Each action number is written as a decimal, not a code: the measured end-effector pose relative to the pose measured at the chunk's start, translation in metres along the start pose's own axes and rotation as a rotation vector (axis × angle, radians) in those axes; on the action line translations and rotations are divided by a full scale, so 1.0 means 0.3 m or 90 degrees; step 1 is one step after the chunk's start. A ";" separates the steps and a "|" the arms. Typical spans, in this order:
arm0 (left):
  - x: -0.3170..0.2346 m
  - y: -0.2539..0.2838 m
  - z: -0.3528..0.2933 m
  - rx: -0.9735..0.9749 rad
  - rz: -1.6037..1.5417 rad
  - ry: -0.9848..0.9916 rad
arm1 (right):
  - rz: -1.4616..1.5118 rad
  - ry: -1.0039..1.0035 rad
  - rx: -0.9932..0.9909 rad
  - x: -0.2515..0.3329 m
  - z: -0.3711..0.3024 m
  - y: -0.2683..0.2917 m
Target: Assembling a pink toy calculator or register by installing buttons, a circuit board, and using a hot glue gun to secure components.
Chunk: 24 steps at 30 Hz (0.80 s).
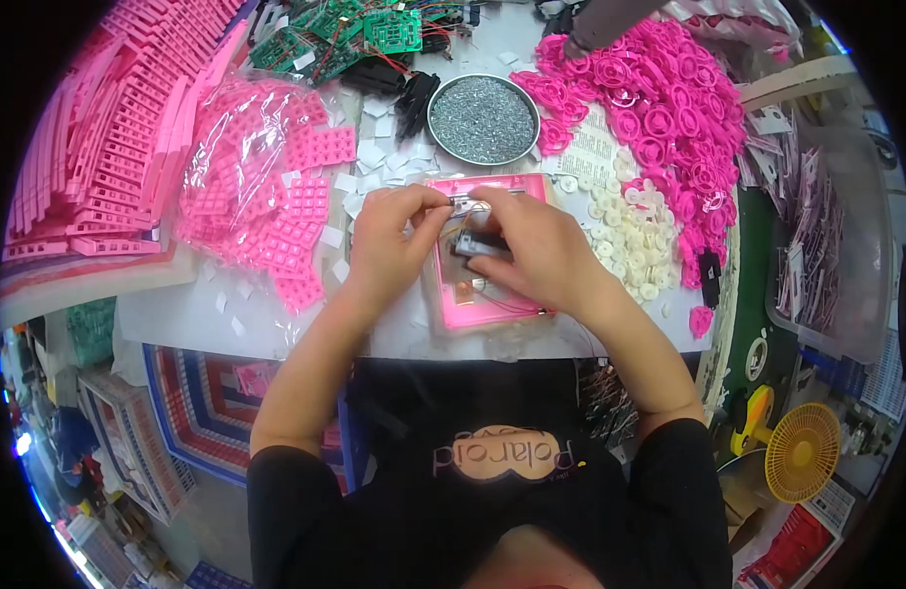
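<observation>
A shallow pink plastic casing [473, 316] lies on the worktable in front of me, with thin wires and a small copper-coloured piece inside. My left hand [392, 236] is over its left far corner, thumb and forefinger pinched together beside a small silvery part [462, 206]. What those fingertips hold is too small to make out. My right hand [549, 250] curls over the casing's right side. Between its thumb and fingers sits a dark grey block-shaped part [480, 243], with wires near it. The forefinger reaches to the silvery part at the far edge.
A round metal dish of small screws [482, 120] stands beyond the casing. Pink keypads in a clear bag [252, 187] and stacked pink panels [109, 147] lie left. White discs [635, 236] and heaped pink rings [669, 108] lie right. Green circuit boards [392, 31] lie behind.
</observation>
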<state>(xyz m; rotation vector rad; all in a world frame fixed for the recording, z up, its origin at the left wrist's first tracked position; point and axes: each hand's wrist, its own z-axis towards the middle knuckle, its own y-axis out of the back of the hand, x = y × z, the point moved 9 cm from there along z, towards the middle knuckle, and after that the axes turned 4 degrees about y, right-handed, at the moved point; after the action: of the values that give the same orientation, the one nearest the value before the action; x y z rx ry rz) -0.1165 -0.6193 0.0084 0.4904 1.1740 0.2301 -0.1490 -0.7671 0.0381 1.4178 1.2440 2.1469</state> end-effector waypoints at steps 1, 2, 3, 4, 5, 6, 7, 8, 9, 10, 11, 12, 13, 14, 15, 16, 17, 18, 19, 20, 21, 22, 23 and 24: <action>-0.018 0.002 0.000 0.002 0.025 -0.027 | 0.042 -0.012 -0.020 -0.019 -0.001 -0.007; -0.031 -0.006 0.004 0.013 0.039 -0.052 | 0.083 -0.023 -0.040 -0.038 0.000 -0.007; -0.041 -0.010 0.006 0.025 0.057 -0.074 | 0.053 0.015 -0.038 -0.033 0.003 -0.012; -0.051 -0.015 0.004 0.038 0.074 -0.097 | 0.023 0.053 -0.035 -0.032 0.002 -0.011; -0.050 -0.014 0.001 0.043 0.094 -0.091 | -0.008 0.091 -0.033 -0.024 -0.002 -0.013; -0.049 -0.018 0.001 0.048 0.111 -0.086 | -0.021 0.071 0.000 -0.029 -0.005 -0.018; -0.046 -0.023 0.000 0.052 0.127 -0.081 | -0.035 0.051 0.033 -0.029 -0.005 -0.014; -0.033 -0.019 -0.001 0.047 0.127 -0.058 | -0.049 0.031 0.067 -0.027 -0.003 -0.010; -0.020 -0.014 -0.002 0.042 0.127 -0.035 | -0.020 0.007 0.085 -0.028 0.003 0.002; -0.007 -0.011 -0.003 0.036 0.128 -0.012 | 0.009 -0.017 0.104 -0.026 0.012 0.013; 0.018 -0.013 -0.001 0.034 0.075 0.032 | 0.038 -0.042 0.122 -0.033 0.017 0.009; 0.043 -0.017 0.000 0.034 0.021 0.075 | 0.038 -0.013 0.116 -0.020 0.031 0.004; 0.067 -0.022 -0.004 0.034 -0.032 0.119 | 0.038 0.016 0.110 -0.009 0.053 -0.003; 0.073 -0.022 -0.010 0.029 -0.050 0.125 | 0.037 0.045 0.103 0.003 0.062 -0.006; 0.084 -0.019 -0.013 0.022 -0.071 0.131 | 0.022 0.085 0.057 0.017 0.057 0.023; 0.093 -0.014 -0.015 0.016 -0.091 0.137 | 0.007 0.125 0.011 0.027 0.041 0.060; 0.093 -0.013 -0.016 0.032 -0.082 0.138 | -0.019 0.135 0.000 0.028 0.010 0.074; 0.084 -0.013 -0.014 0.048 -0.075 0.137 | -0.047 0.144 -0.012 0.026 -0.025 0.093; 0.079 -0.015 -0.013 0.059 -0.066 0.140 | -0.085 0.129 0.015 0.021 -0.083 0.079; 0.076 -0.017 -0.007 0.057 -0.073 0.138 | -0.122 0.114 0.042 0.008 -0.128 0.060; 0.073 -0.020 -0.002 0.062 -0.078 0.134 | -0.082 0.117 0.022 0.002 -0.160 0.051; 0.071 -0.025 0.001 0.067 -0.083 0.130 | -0.065 0.136 0.026 -0.009 -0.174 0.033; 0.078 -0.029 -0.003 0.068 -0.090 0.132 | -0.047 0.156 0.029 -0.025 -0.181 0.018; 0.087 -0.032 -0.002 0.066 -0.097 0.133 | -0.031 0.178 0.031 -0.024 -0.176 0.018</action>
<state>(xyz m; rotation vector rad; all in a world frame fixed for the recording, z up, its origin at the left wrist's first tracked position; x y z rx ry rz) -0.1081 -0.6166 -0.0178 0.4736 1.4258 0.0904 -0.1895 -0.8013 0.0303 1.1193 1.4189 2.3566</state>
